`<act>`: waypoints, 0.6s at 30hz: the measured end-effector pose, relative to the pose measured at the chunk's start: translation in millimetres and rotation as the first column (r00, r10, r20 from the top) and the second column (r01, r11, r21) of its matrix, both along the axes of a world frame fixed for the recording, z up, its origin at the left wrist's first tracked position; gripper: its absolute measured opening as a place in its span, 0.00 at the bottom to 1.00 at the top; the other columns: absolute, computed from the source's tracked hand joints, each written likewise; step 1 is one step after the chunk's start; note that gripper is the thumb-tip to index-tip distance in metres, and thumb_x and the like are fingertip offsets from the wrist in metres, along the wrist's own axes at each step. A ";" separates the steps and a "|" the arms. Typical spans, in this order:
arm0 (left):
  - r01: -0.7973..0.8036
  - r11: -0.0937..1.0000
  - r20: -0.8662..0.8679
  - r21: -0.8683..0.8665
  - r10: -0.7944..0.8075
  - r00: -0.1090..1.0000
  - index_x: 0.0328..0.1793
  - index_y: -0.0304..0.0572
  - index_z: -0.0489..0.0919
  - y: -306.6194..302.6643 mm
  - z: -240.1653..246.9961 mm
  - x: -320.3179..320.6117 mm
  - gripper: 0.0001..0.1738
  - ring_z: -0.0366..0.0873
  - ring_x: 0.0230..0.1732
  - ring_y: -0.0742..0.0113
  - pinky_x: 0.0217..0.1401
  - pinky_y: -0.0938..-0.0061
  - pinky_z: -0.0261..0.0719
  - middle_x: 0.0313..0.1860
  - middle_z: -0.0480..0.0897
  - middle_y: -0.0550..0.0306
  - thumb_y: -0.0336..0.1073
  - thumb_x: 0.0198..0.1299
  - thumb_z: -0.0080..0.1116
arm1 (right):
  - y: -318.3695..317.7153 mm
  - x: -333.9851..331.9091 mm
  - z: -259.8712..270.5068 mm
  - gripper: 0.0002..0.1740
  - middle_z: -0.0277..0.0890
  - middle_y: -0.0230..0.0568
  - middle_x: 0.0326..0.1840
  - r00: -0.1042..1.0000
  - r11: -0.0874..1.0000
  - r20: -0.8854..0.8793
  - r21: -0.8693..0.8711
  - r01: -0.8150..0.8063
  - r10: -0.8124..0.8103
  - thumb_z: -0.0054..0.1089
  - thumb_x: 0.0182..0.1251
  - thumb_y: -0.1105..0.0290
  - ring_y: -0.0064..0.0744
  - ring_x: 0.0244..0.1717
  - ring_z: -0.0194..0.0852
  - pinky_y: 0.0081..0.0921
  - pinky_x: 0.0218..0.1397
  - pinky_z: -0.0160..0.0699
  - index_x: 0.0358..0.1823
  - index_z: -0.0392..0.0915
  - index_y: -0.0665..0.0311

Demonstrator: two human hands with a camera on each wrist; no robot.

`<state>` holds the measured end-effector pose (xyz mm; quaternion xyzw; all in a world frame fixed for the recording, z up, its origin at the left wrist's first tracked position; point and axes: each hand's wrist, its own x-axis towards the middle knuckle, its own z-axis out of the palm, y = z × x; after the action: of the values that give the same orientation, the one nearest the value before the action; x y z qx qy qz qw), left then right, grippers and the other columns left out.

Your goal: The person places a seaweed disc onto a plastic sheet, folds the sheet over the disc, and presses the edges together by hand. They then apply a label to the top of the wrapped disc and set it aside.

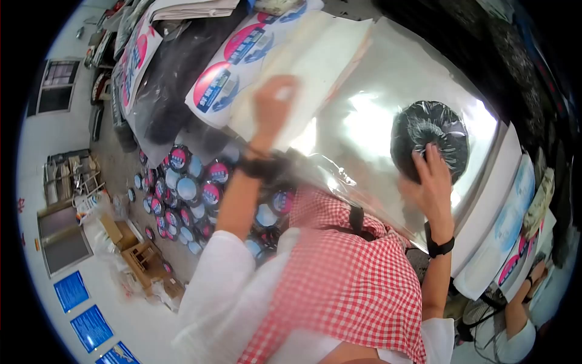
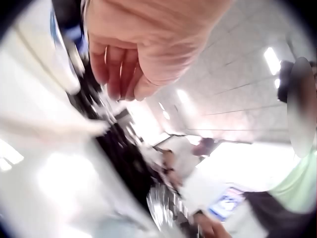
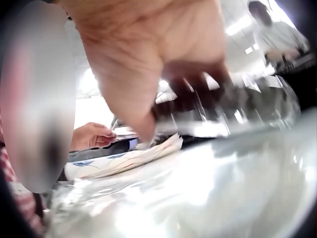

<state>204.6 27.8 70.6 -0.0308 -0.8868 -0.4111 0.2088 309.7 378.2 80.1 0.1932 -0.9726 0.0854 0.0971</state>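
Observation:
My left hand [image 1: 276, 109], blurred in the head view, is above a stack of pale sheets [image 1: 324, 54]. Its fingers [image 2: 115, 72] curl towards the thumb in the left wrist view, and nothing can be made out between them. Fingertips of my right hand [image 1: 431, 185] rest on a round black piece [image 1: 445, 118] wrapped in shiny clear film, with the fingers loosely bent rather than gripping. That piece lies on a glossy, film-covered surface [image 1: 364, 145]. In the right wrist view the wrapped piece [image 3: 257, 106] shows beyond the palm.
Printed pink and blue label sheets [image 1: 212, 91] lie left of the pale stack. Many round pink and blue packs [image 1: 188, 188] cover the floor at left, near cardboard boxes [image 1: 145, 261]. Another person's arm [image 1: 518, 303] shows at lower right, beside more printed sheets [image 1: 506, 224].

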 end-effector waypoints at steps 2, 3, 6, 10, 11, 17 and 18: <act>-0.228 0.909 -0.203 -0.348 0.164 0.965 0.40 0.37 0.85 -84.5 -17.9 7.1 0.07 0.84 0.46 0.56 0.49 0.69 0.80 0.43 0.86 0.52 0.30 0.56 0.66 | 5.2 2.9 -13.9 0.30 0.62 0.52 0.73 0.990 0.996 0.136 -0.072 0.048 -0.038 0.63 0.62 0.63 0.51 0.71 0.60 0.44 0.72 0.59 0.66 0.71 0.59; -0.321 0.824 -0.277 -0.467 0.208 0.938 0.42 0.37 0.85 -110.4 -23.2 15.0 0.08 0.83 0.47 0.54 0.51 0.68 0.80 0.44 0.86 0.52 0.30 0.56 0.67 | 14.6 0.5 -23.8 0.31 0.61 0.51 0.73 0.987 0.981 0.116 -0.147 0.124 -0.107 0.63 0.63 0.62 0.51 0.71 0.61 0.45 0.72 0.58 0.67 0.69 0.61; -0.311 0.612 -0.328 -0.727 0.089 0.941 0.47 0.38 0.85 -130.1 -35.3 27.2 0.12 0.83 0.51 0.55 0.54 0.67 0.79 0.49 0.86 0.54 0.31 0.55 0.67 | 13.2 -7.7 -29.4 0.32 0.56 0.48 0.76 0.965 0.960 0.074 -0.104 0.259 -0.252 0.57 0.68 0.57 0.51 0.70 0.58 0.46 0.72 0.55 0.69 0.65 0.63; -0.294 0.748 -0.318 -0.596 0.116 0.941 0.49 0.40 0.84 -149.4 -72.6 25.6 0.14 0.81 0.54 0.55 0.57 0.65 0.77 0.52 0.84 0.52 0.35 0.57 0.65 | 10.1 -4.2 -48.5 0.32 0.54 0.46 0.78 0.966 0.966 -0.006 0.006 0.257 -0.257 0.54 0.70 0.56 0.52 0.72 0.54 0.45 0.74 0.53 0.71 0.63 0.62; -0.300 0.734 -0.319 -0.610 0.119 0.940 0.49 0.41 0.84 -149.9 -73.0 26.4 0.14 0.82 0.52 0.56 0.55 0.66 0.78 0.51 0.85 0.54 0.34 0.56 0.66 | 10.2 -3.6 -48.5 0.32 0.54 0.46 0.78 0.968 0.968 0.000 0.002 0.252 -0.252 0.54 0.70 0.56 0.52 0.72 0.54 0.45 0.74 0.53 0.71 0.63 0.61; -0.212 0.479 -0.236 -0.852 0.010 0.972 0.45 0.46 0.87 -154.6 -46.1 19.4 0.11 0.86 0.40 0.60 0.42 0.71 0.81 0.46 0.87 0.61 0.37 0.57 0.66 | 13.7 -5.7 -48.4 0.32 0.53 0.44 0.78 0.971 0.971 0.014 -0.025 0.239 -0.238 0.55 0.69 0.57 0.51 0.72 0.54 0.44 0.74 0.52 0.72 0.63 0.60; -0.160 0.435 -0.189 -0.886 -0.023 0.982 0.45 0.47 0.87 -162.3 -40.8 15.7 0.10 0.85 0.36 0.61 0.36 0.75 0.79 0.45 0.87 0.60 0.39 0.59 0.64 | 15.4 -5.8 -48.7 0.32 0.53 0.44 0.78 0.974 0.974 0.013 -0.029 0.226 -0.226 0.55 0.69 0.57 0.51 0.72 0.54 0.44 0.74 0.53 0.71 0.63 0.60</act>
<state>220.3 -134.5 29.8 -0.1361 -0.9483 0.1348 0.2530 303.9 393.6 31.4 0.0793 -0.9873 0.0895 0.1046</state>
